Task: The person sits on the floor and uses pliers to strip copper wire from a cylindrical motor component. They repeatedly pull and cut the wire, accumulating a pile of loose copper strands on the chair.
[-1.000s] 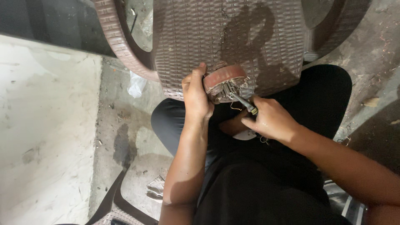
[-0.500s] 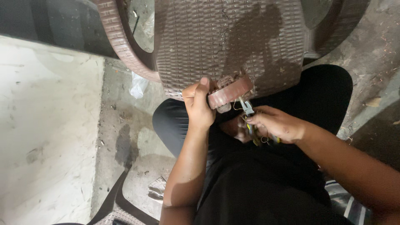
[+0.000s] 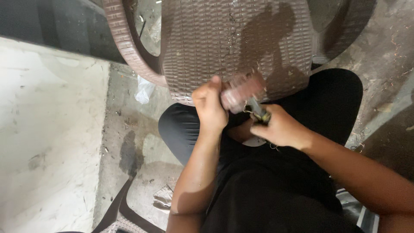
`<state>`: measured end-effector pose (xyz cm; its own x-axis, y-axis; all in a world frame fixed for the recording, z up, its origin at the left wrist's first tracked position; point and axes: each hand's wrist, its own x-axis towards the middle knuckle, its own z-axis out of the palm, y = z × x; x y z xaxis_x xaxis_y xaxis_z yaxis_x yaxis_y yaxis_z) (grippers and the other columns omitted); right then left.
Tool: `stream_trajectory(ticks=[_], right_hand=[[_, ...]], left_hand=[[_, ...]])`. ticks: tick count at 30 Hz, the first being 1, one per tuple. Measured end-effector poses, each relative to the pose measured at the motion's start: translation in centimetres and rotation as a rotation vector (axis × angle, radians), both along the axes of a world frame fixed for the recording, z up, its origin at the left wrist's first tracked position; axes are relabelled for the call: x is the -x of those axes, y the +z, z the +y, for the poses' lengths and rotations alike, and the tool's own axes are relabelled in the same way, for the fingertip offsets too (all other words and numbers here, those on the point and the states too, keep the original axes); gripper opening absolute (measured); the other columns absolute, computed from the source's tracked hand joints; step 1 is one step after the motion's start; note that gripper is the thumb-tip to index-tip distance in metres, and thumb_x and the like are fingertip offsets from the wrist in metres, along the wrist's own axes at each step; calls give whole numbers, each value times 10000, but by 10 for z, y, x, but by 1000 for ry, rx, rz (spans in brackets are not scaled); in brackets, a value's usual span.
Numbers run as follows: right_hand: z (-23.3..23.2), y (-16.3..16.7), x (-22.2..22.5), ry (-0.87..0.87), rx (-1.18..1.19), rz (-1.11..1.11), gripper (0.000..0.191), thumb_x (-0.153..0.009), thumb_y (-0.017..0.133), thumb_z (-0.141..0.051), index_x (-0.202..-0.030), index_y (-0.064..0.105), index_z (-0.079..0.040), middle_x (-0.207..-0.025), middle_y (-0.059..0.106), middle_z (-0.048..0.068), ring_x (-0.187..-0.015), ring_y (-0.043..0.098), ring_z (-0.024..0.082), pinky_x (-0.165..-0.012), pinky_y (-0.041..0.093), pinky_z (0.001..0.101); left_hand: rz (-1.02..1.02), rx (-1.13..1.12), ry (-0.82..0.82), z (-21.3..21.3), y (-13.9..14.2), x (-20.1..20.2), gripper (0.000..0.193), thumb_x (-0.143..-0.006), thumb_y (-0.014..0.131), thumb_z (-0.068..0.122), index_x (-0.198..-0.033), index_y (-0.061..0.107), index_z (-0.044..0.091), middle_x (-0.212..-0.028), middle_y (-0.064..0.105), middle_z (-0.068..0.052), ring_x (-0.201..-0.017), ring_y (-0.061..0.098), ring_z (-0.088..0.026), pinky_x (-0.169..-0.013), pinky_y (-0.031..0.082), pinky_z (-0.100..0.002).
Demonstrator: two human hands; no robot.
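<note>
Left hand point(image 3: 210, 108) gripping blurred reddish-brown curved part point(image 3: 242, 89), right hand point(image 3: 280, 128) holding tool point(image 3: 258, 112)

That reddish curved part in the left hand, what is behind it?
Behind the reddish curved part lies the seat of a brown woven-pattern chair. The left hand covers its near end, and the right hand hides most of the small tool.

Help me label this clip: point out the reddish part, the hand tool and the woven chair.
reddish part point(image 3: 242, 89), head view, blurred curved face.
hand tool point(image 3: 258, 113), head view, shaft above right hand.
woven chair point(image 3: 207, 43), head view, seat surface.
</note>
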<state>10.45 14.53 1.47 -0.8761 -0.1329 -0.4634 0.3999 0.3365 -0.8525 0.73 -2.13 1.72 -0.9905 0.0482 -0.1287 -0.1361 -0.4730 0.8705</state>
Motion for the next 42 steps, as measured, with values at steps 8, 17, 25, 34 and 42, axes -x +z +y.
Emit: stream_trajectory(ticks=[8,17,25,34,42], right_hand=[[-1,14,7,94,-335,198,398,-730,824,-223,-984,654,32,-861,728,205,-788,733,362,-729,586,443],[0,18,7,182,-466,282,453,-722,840,-255,-983,601,28,-882,704,229,-811,705,417,-732,571,489],[-5,38,5,140,-361,233,476,-703,830,-221,-1050,603,14,-819,700,216,-737,702,403,-679,571,467],[11,6,6,196,4,110,281,-848,695,-146,-1095,672,-13,-945,755,125,-856,723,214,-800,575,367],[59,-52,-12,506,-266,-330,582,-908,640,-236,-1432,437,-87,-1066,717,140,-903,739,268,-787,607,392]], left_hand=[[43,54,100,1,-26,3,499,-1068,611,150,-595,458,104,-636,448,80,-625,334,-46,-579,271,-296],[149,278,92,-1,-26,0,475,-1074,543,204,-640,472,24,-648,477,59,-645,366,-60,-592,292,-299],[185,150,23,-6,-22,4,469,-1094,507,246,-694,499,3,-691,511,40,-672,397,-70,-625,318,-299],[22,-90,132,-12,-42,16,387,-1092,560,199,-741,572,36,-725,560,-4,-639,480,-111,-580,399,-319],[-225,-287,165,-43,-103,60,379,-1013,520,382,-1084,618,23,-1090,664,-124,-1043,640,-278,-917,537,-460]])
